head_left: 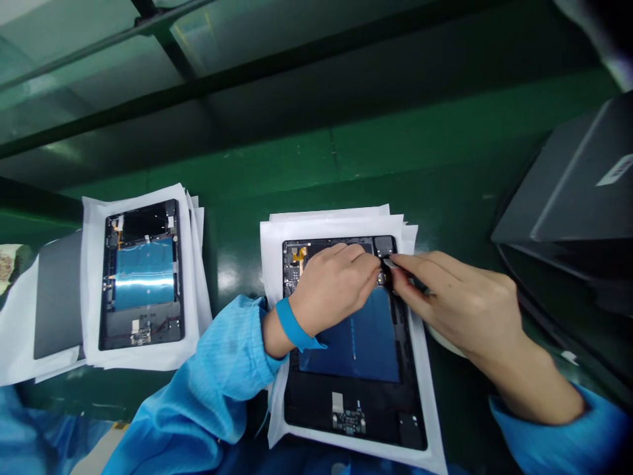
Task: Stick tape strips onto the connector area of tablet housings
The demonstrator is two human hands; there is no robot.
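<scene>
I can read no text, brand or number in my head view. Just above 3 o'clock, a white label (616,170) stands slantwise on a dark grey housing (564,181), near the edge of my view. The label bears a short row of dark marks; I cannot resolve them into letters, digits or a barcode. At 6 o'clock, on an opened tablet (366,356), a pale patch (337,401) shows no characters that I can make out. Between 8 and 9 o'clock, a second opened tablet (146,280) carries a similar pale square (135,326); any print there is too small for me.
</scene>
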